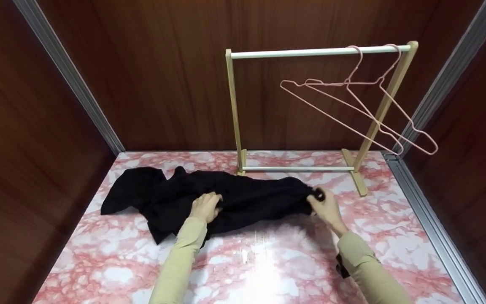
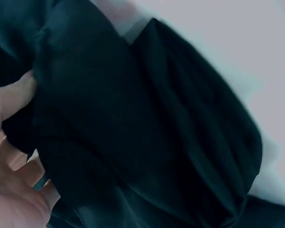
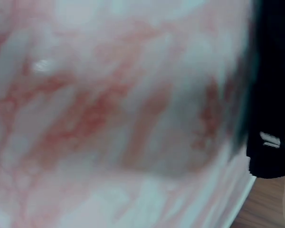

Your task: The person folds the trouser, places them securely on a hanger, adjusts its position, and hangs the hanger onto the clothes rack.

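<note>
A black cloth garment (image 1: 251, 198) lies crumpled and stretched sideways across the table; its exact kind cannot be told. My left hand (image 1: 206, 207) grips a fold near its middle. In the left wrist view, the thumb and curled fingers of that hand (image 2: 14, 190) sit on either side of the dark fabric (image 2: 114, 118). At the garment's right end, my right hand (image 1: 325, 207) pinches the edge, which is lifted slightly. The right wrist view has the black cloth (image 3: 275, 71) at its right border, with a small white mark (image 3: 270, 139) beside a sliver of finger.
Behind the garment stands a wooden rack (image 1: 233, 105) with a white top rail (image 1: 289, 53). Two pink hangers (image 1: 344, 123) hang toward its right side. Brown panels (image 1: 163, 84) and metal corner strips (image 1: 74, 80) enclose the red-and-white marbled table (image 1: 116, 270).
</note>
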A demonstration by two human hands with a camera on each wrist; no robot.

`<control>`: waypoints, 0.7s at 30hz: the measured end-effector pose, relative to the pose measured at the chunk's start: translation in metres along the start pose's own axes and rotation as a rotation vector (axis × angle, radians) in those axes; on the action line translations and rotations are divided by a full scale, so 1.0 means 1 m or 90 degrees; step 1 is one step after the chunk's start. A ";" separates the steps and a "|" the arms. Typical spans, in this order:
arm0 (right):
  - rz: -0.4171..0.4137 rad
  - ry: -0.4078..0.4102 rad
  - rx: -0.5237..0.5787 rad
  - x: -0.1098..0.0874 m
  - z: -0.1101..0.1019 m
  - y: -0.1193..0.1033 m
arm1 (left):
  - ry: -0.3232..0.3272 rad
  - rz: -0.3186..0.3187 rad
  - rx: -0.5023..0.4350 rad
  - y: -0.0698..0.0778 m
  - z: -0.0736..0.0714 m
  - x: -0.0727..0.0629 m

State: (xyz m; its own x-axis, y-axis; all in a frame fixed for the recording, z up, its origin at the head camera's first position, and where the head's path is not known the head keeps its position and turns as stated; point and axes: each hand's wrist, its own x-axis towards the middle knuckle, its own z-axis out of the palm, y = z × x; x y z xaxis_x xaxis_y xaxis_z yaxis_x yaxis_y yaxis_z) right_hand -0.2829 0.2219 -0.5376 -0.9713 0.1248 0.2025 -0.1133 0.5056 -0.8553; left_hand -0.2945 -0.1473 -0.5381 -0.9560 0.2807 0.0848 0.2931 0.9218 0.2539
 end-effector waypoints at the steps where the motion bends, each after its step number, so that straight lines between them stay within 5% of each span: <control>1: -0.011 0.021 0.011 0.002 -0.004 -0.003 | 0.030 0.009 -0.013 0.002 0.000 0.000; 7: -0.045 0.146 0.077 0.012 -0.026 -0.017 | 0.170 0.046 -0.116 0.016 -0.006 0.006; 10: -0.076 0.189 0.130 0.012 -0.037 -0.019 | 0.186 0.086 -0.173 0.021 -0.008 0.009; 12: -0.112 0.198 0.155 0.011 -0.044 -0.018 | 0.150 0.124 -0.212 0.023 -0.009 0.009; 15: -0.172 0.152 0.155 0.002 -0.059 -0.017 | 0.013 0.165 -0.267 0.024 -0.011 0.005; 18: -0.199 0.058 0.088 -0.010 -0.073 -0.009 | -0.114 0.149 -0.303 0.022 -0.013 -0.001; 20: -0.212 -0.001 0.017 -0.013 -0.078 0.012 | -0.134 0.116 -0.313 0.019 -0.015 -0.004; 21: -0.204 -0.042 -0.015 -0.015 -0.081 0.022 | -0.111 0.099 -0.300 0.017 -0.016 -0.005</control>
State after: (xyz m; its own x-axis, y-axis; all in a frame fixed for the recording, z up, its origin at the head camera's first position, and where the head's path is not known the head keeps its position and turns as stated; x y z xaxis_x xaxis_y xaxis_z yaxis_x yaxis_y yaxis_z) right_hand -0.2541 0.3008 -0.5207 -0.8984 -0.0987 0.4279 -0.4115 0.5296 -0.7418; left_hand -0.2849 -0.1369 -0.5183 -0.8763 0.4818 0.0046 0.3643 0.6564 0.6607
